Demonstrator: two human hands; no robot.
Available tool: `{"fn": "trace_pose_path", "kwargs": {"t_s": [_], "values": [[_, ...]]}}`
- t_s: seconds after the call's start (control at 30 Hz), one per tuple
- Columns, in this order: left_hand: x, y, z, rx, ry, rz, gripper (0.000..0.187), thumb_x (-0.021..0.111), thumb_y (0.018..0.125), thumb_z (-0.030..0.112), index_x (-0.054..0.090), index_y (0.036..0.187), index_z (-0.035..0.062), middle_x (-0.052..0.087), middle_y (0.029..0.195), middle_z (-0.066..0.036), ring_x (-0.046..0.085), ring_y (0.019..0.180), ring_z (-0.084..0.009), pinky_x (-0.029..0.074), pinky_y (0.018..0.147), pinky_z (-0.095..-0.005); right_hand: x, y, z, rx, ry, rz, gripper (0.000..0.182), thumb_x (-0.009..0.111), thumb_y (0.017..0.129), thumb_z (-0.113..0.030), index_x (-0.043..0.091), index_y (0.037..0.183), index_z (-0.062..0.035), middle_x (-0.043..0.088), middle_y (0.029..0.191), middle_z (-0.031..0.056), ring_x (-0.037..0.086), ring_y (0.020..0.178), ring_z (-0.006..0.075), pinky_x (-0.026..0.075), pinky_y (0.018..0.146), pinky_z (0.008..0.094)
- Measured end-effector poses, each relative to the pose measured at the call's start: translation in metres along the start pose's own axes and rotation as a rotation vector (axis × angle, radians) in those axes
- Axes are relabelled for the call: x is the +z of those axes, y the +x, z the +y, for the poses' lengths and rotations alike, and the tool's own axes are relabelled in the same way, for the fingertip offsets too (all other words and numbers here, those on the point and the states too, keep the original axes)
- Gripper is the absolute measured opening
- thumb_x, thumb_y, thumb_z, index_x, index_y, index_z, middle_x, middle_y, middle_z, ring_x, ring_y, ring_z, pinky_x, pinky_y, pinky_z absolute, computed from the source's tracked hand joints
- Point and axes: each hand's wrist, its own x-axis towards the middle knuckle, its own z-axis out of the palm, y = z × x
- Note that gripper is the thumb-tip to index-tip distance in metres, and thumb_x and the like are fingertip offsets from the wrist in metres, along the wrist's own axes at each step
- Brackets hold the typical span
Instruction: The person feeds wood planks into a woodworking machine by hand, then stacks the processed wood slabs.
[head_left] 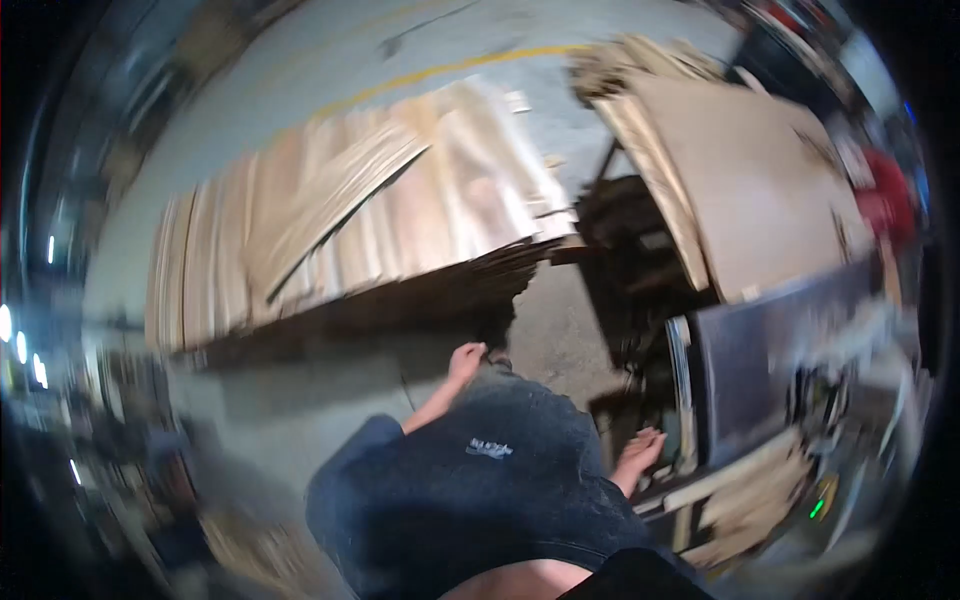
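My left hand (464, 364) hangs low in front of my dark shirt, its fingers curled; whether anything is in them is too small to tell. It is nearest to the long stack of wood veneer sheets (400, 210), apart from its dark lower edge. My right hand (641, 452) is at my other side, fingers bent and blurred, close to the edge of a dark flat panel (780, 350). No held object can be made out there. One narrow bundle of strips (340, 205) lies slanted on top of the veneer stack.
Large brown sheets (750, 180) lie stacked at the upper right on a dark frame. A person in red (884, 195) stands beyond them. Broken wood pieces (755, 500) and equipment with a green light (822, 497) are at the lower right. A yellow line (440, 70) crosses the floor.
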Motion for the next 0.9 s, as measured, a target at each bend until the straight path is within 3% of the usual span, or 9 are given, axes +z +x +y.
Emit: {"fn": "trace_pose_path", "kwargs": {"t_s": [0.07,0.13,0.2,0.27,0.33,0.4,0.57,0.73,0.9], "values": [[-0.011,-0.009,0.013,-0.046,-0.18,-0.149,0.044,0.06,0.092,0.046,0.071,0.093,0.0025,0.07,0.083,-0.008,0.064,0.08,-0.0139,0.047,0.07,-0.0285,0.049,-0.018,0.03,0.098,-0.052,-0.112,0.054,0.053,0.094,-0.052,0.054,0.126,-0.0086,0.059,0.121,0.0123,0.059,0.103,0.0194,0.046,0.081,0.0296],[-0.022,0.0,0.042,-0.161,-0.408,0.067,0.046,0.059,0.092,0.048,0.069,0.091,0.0034,0.069,0.081,-0.007,0.063,0.077,-0.0128,0.047,0.067,-0.0282,0.141,-0.061,0.041,0.077,-0.104,-0.09,0.045,0.057,0.092,-0.052,0.061,0.11,-0.0102,0.067,0.099,0.0047,0.06,0.078,0.0149,0.044,0.062,0.026],[-0.054,0.014,0.066,-0.256,-0.6,0.245,0.048,0.058,0.092,0.051,0.068,0.089,0.0042,0.069,0.08,-0.007,0.063,0.074,-0.0118,0.046,0.064,-0.028,0.216,-0.071,0.042,0.041,-0.335,-0.306,0.041,0.059,0.094,-0.044,0.062,0.11,-0.0065,0.066,0.095,0.0043,0.061,0.075,0.0131,0.043,0.059,0.0214],[-0.079,0.025,0.082,-0.267,-0.83,0.487,0.04,0.059,0.093,0.044,0.065,0.086,0.005,0.068,0.077,-0.006,0.061,0.069,-0.0121,0.046,0.061,-0.0303,0.269,-0.027,0.037,-0.271,-0.74,-0.734,0.033,0.059,0.096,-0.034,0.063,0.11,-0.0043,0.066,0.096,0.0038,0.063,0.083,0.0133,0.044,0.066,0.0203],[-0.094,0.038,0.061,-0.156,-0.721,0.584,0.035,0.06,0.094,0.036,0.064,0.08,0.0042,0.067,0.072,-0.005,0.059,0.065,-0.012,0.045,0.059,-0.0307,0.339,-0.044,0.011,-0.54,-0.933,-0.827,0.03,0.058,0.098,-0.026,0.063,0.112,-0.0003,0.065,0.096,0.0052,0.061,0.082,0.012,0.047,0.07,0.0222],[-0.11,0.033,0.065,0.133,-0.247,0.509,0.032,0.061,0.094,0.029,0.063,0.075,0.0029,0.064,0.067,-0.004,0.057,0.061,-0.0115,0.045,0.058,-0.0296,0.4,-0.036,-0.004,-0.749,-0.802,-0.932,0.029,0.059,0.097,-0.025,0.064,0.11,0.0008,0.065,0.097,0.0055,0.061,0.084,0.0121,0.049,0.075,0.0248],[-0.116,0.002,0.087,0.094,-0.281,0.365,0.033,0.06,0.096,0.028,0.064,0.078,0.0004,0.062,0.067,-0.002,0.054,0.063,-0.0081,0.043,0.061,-0.0261,0.535,-0.084,-0.033,-0.813,-0.674,-1.035,0.029,0.059,0.097,-0.022,0.062,0.112,0.0037,0.066,0.103,0.009,0.06,0.093,0.0141,0.047,0.084,0.0279],[-0.124,-0.005,0.107,0.048,-0.592,1.145,0.033,0.06,0.096,0.027,0.062,0.078,0.0002,0.062,0.065,-0.004,0.055,0.06,-0.0087,0.046,0.058,-0.0264,0.636,-0.161,-0.004,-0.72,-0.668,-1.293,0.028,0.06,0.096,-0.02,0.063,0.113,0.0029,0.067,0.106,0.0095,0.061,0.098,0.0159,0.048,0.086,0.0297],[-0.123,-0.037,0.096,-0.067,-0.748,1.552,0.031,0.059,0.097,0.023,0.059,0.076,0.0,0.063,0.066,-0.004,0.057,0.065,-0.009,0.046,0.065,-0.025,0.741,-0.28,0.036,-1.113,-0.969,-2.007,0.052,0.076,0.08,-0.021,0.056,0.124,-0.0004,0.057,0.127,0.013,0.052,0.119,0.0265,0.042,0.098,0.0406]]}}
